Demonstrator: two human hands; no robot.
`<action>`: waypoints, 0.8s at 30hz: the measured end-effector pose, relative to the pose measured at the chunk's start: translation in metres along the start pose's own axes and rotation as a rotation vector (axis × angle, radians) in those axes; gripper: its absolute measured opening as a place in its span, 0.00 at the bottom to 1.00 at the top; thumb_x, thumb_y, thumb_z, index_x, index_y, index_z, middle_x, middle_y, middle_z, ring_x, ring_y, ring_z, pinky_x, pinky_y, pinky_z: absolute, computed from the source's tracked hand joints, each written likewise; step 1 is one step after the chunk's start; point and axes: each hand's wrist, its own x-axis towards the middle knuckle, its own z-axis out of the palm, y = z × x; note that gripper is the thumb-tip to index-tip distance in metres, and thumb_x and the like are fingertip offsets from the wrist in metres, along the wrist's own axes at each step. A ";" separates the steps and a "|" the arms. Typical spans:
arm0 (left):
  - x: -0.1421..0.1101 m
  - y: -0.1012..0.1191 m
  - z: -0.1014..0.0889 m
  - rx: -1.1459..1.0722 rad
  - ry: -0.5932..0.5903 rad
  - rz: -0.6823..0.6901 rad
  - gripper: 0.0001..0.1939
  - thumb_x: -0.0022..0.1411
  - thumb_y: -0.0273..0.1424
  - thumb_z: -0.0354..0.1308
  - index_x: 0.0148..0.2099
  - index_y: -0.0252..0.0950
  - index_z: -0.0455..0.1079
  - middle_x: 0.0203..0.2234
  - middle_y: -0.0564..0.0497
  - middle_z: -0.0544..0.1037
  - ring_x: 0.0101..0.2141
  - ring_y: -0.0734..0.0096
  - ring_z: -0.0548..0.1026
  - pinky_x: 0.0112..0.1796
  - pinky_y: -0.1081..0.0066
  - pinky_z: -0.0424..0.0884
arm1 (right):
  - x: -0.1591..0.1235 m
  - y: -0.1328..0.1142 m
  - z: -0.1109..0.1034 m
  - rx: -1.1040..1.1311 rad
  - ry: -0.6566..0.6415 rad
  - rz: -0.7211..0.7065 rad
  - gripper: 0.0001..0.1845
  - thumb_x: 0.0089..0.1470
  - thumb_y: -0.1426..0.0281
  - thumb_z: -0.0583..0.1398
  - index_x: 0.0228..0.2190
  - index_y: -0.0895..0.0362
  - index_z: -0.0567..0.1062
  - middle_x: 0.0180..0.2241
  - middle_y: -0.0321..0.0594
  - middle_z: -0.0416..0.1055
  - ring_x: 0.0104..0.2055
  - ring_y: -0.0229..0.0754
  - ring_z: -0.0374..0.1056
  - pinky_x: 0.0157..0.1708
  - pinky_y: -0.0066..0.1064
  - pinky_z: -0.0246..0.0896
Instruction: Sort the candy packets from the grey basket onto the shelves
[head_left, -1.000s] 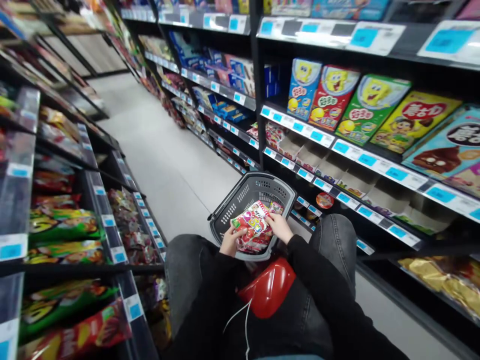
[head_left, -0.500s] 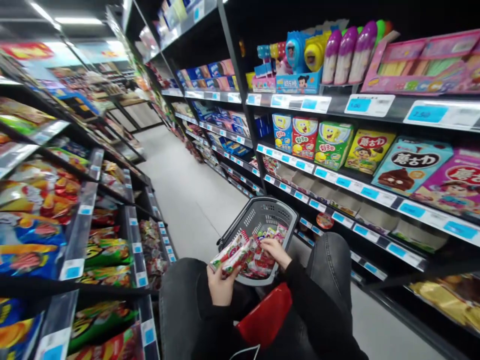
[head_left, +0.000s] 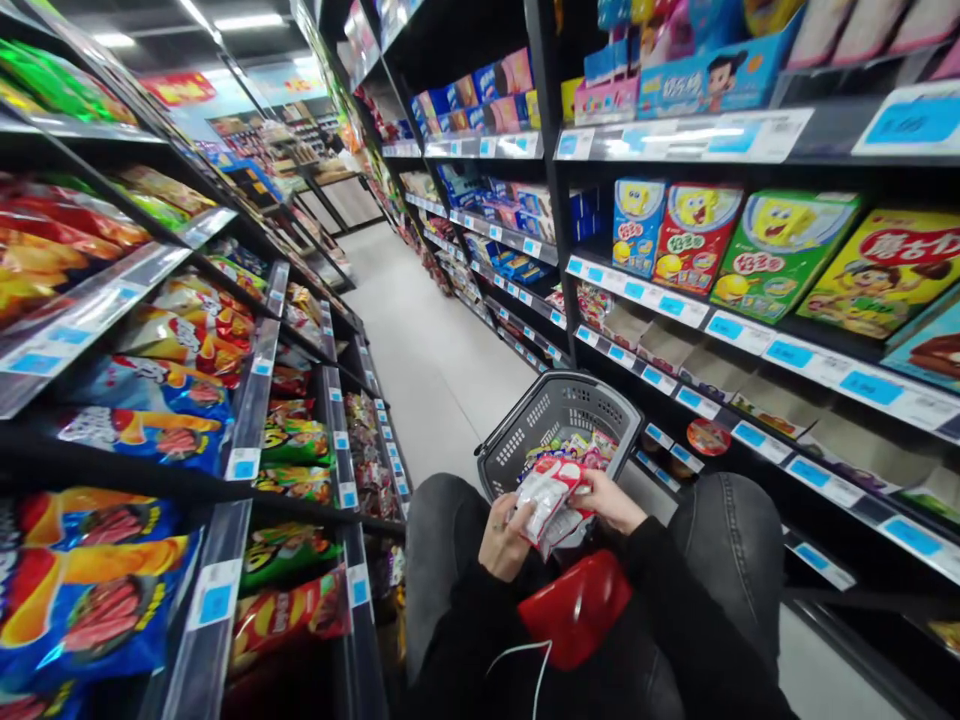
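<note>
My left hand is closed on the left side of some small snack packets, white and silver with red ends. On their right edge the fingers of my right hand are closed too. The packets overlap, so I cannot tell how many there are. Both hands are over the near rim of a grey plastic shopping basket, which stands on the floor between my knees. More colourful small packets lie inside it. A shiny red item rests by my lap, below the hands.
Shelves of bagged snacks line the left side. On the right, a shelf holds boxed snacks, with price tags along its edge. The grey aisle floor runs ahead between the shelves. A white cord hangs near my lap.
My view has turned, so the basket and shelves sit further right. The packets have been turned over to their silver-white side and brought closer to me, and my hands are nearer together.
</note>
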 end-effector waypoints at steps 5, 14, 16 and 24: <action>0.014 0.004 -0.010 -0.067 0.085 -0.350 0.32 0.39 0.33 0.67 0.50 0.36 0.72 0.51 0.42 0.63 0.56 0.48 0.62 0.57 0.54 0.59 | -0.002 -0.015 -0.011 -0.217 0.118 -0.213 0.10 0.38 0.70 0.64 0.29 0.57 0.76 0.35 0.40 0.75 0.42 0.45 0.69 0.51 0.39 0.58; 0.012 -0.021 0.009 -0.965 0.077 -1.019 0.22 0.34 0.32 0.70 0.37 0.34 0.74 0.30 0.49 0.78 0.31 0.65 0.76 0.36 0.64 0.72 | 0.001 -0.002 -0.002 -0.091 0.354 -0.215 0.14 0.38 0.64 0.66 0.29 0.57 0.73 0.33 0.39 0.73 0.36 0.42 0.68 0.40 0.33 0.62; 0.009 -0.020 0.015 -1.003 0.063 -1.079 0.22 0.33 0.29 0.69 0.36 0.33 0.74 0.26 0.51 0.77 0.25 0.70 0.74 0.32 0.67 0.72 | 0.002 -0.001 0.003 -0.136 0.360 -0.216 0.13 0.39 0.64 0.65 0.29 0.57 0.73 0.33 0.39 0.73 0.37 0.42 0.68 0.41 0.33 0.62; 0.008 -0.019 0.020 -1.089 0.172 -0.977 0.23 0.40 0.39 0.68 0.40 0.35 0.74 0.41 0.45 0.78 0.44 0.57 0.75 0.44 0.62 0.70 | 0.007 0.009 0.018 -0.219 0.439 -0.175 0.11 0.41 0.65 0.63 0.28 0.58 0.74 0.32 0.40 0.75 0.38 0.44 0.69 0.44 0.35 0.61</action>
